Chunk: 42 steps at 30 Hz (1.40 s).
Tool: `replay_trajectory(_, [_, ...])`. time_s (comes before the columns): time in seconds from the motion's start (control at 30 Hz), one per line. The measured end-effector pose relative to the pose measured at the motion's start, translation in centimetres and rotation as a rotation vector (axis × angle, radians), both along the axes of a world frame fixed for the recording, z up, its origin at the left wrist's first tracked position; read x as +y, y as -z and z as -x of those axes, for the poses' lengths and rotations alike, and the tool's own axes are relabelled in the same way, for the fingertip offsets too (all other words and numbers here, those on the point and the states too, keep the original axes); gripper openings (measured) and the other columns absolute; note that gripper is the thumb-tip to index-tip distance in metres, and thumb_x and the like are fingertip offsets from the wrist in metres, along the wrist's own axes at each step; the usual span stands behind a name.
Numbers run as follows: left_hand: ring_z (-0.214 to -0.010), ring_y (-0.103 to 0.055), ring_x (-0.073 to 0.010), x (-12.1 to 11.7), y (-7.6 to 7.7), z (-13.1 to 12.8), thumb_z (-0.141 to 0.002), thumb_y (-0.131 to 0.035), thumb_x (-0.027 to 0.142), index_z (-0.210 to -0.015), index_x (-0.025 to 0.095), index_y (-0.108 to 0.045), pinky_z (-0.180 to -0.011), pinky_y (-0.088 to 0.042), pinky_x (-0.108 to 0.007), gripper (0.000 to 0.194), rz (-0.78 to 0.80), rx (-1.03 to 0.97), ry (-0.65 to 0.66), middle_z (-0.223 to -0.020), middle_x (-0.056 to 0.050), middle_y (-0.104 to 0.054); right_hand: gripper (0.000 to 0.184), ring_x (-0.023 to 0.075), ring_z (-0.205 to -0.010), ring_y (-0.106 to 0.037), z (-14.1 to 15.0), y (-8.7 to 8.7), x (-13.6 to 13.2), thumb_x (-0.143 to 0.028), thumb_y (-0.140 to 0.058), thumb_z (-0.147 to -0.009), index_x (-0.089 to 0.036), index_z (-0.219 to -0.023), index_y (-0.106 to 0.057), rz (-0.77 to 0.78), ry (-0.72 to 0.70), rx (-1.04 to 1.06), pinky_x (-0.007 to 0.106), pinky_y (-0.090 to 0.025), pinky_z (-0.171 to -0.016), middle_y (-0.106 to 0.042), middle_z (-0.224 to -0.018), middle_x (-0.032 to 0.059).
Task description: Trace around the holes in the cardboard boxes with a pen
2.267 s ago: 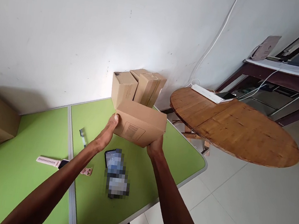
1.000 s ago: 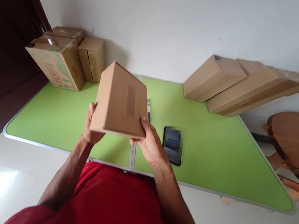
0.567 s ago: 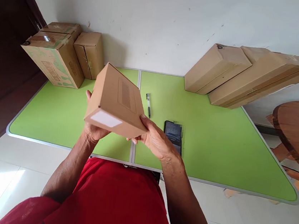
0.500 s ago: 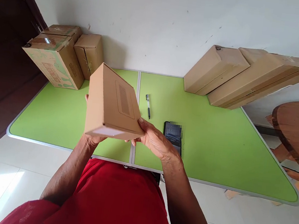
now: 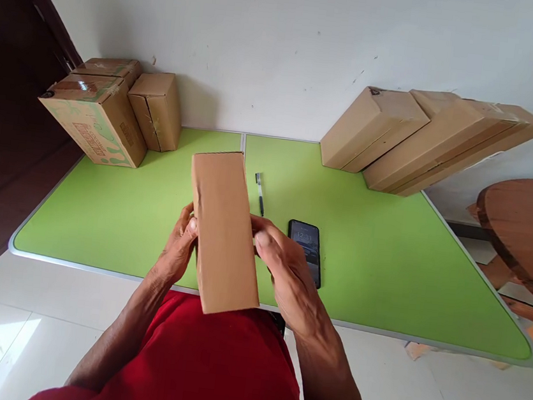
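Observation:
Between my two hands a plain brown cardboard box is held up over the table's front edge, a narrow side facing me. My left hand grips its left side, thumb at the edge and the other fingers partly hidden behind. On the right side, my right hand holds the box with its thumb bent near the edge; some fingertips are out of sight. A pen lies on the green table just beyond my right hand. Beside that hand rests a phone with its screen lit.
Several cardboard boxes stand against the wall: a printed box and a smaller box at the left, long boxes at the right. A round wooden stool is off the table's right end. A dark door is at the left.
The box has been turned so a narrow plain side shows instead of the printed face, and it has come closer to my body. Both hands have shifted their hold on it.

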State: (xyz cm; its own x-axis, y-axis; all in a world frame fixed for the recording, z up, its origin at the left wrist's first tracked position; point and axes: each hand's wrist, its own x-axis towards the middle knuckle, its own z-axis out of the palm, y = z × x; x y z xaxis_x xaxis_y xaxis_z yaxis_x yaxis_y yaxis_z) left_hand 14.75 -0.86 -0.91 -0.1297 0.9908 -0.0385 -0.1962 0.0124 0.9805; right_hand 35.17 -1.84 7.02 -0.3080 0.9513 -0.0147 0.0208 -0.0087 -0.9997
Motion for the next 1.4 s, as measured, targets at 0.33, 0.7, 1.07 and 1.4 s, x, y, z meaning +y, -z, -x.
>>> replay_trajectory(0.33, [-0.142, -0.063, -0.0349, -2.1, -2.6, 0.7, -0.084, -0.099, 0.062, -0.153, 0.026, -0.06, -0.117, -0.051, -0.048, 0.087, -0.141, 0.347, -0.212, -0.152, -0.015, -0.068, 0.059, 0.0343, -0.106, -0.074, 0.5, 1.6, -0.2, -0.051, -0.088, -0.075, -0.029, -0.122, -0.06, 0.138, 0.234, 0.001, 0.046, -0.063, -0.085, -0.078, -0.115, 0.0078])
replay_trajectory(0.7, [-0.156, -0.057, -0.0448, -0.1, -6.6, 5.4, -0.071, -0.104, 0.063, -0.16, 0.027, -0.065, -0.128, -0.046, -0.058, 0.104, -0.388, 0.703, -0.126, -0.164, -0.018, -0.065, 0.057, 0.0291, -0.101, -0.076, -3.6, 0.0, 5.1, -0.057, -0.09, -0.085, -0.027, -0.133, -0.083, 0.015, -0.318, -0.209, 0.036, -0.057, -0.078, -0.084, -0.123, 0.0054])
replay_trajectory(1.07, [-0.084, -0.074, -0.0248, -0.5, -3.5, 6.4, -0.081, -0.096, 0.064, -0.115, 0.024, -0.089, -0.066, -0.058, -0.031, 0.052, 0.084, 0.234, 0.108, -0.109, -0.011, -0.082, 0.088, 0.0385, -0.132, -0.075, -6.1, 1.3, 6.5, -0.093, -0.07, -0.092, -0.029, -0.152, -0.075, -0.036, -0.121, -0.079, 0.051, -0.062, -0.102, -0.078, -0.148, 0.0125])
replay_trajectory(1.4, [-0.122, -0.073, -0.0313, -6.8, -0.9, 2.2, -0.096, -0.085, 0.066, -0.134, 0.031, -0.078, -0.1, -0.057, -0.039, 0.052, -0.009, 0.416, -0.209, -0.132, -0.007, -0.08, 0.074, 0.0424, -0.13, -0.072, -2.2, 4.8, 2.4, -0.092, -0.076, -0.085, -0.024, -0.114, -0.079, 0.06, 0.23, -0.356, 0.055, -0.053, -0.114, -0.082, -0.135, 0.0156])
